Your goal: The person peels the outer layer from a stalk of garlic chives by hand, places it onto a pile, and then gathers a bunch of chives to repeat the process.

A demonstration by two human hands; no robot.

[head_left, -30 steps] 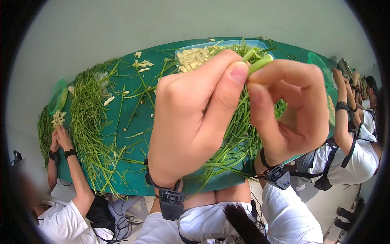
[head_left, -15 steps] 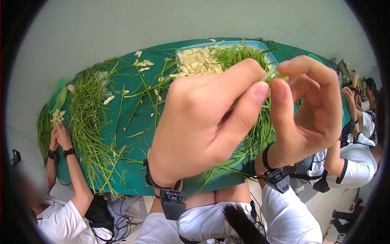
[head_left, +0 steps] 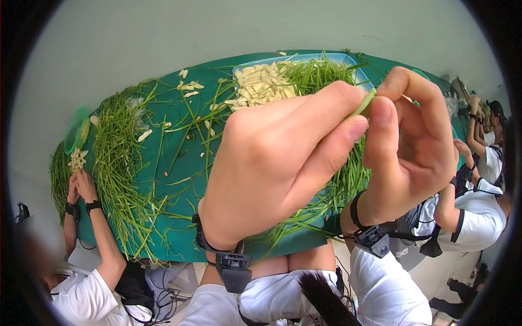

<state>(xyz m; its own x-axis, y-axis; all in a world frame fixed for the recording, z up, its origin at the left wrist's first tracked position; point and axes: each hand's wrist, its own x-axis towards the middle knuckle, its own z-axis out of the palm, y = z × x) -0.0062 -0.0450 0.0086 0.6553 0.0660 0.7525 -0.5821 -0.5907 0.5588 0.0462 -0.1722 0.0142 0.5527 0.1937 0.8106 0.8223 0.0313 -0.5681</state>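
My left hand [head_left: 277, 157] is closed in a pinch on a short green stem [head_left: 364, 102], held up above the table. My right hand [head_left: 408, 146] meets it at the fingertips, its thumb and index finger pinched at the stem's other end. Behind the hands lies a light blue tray [head_left: 361, 79] with pale cut pieces [head_left: 263, 84] on its left side and green stalks [head_left: 321, 75] on its right. More long green stalks show below and between my hands, partly hidden by them.
A long pile of green stalks [head_left: 117, 163] lies on the green table [head_left: 179, 141] at the left, with scattered pale pieces. A green basket [head_left: 78, 130] stands at the far left near a co-worker's hands [head_left: 81, 185]. Other people sit at the right.
The green stem between my fingertips now shows more of its length, tilted up to the right. Both hands have shifted slightly, and a person's arm at the right has moved.
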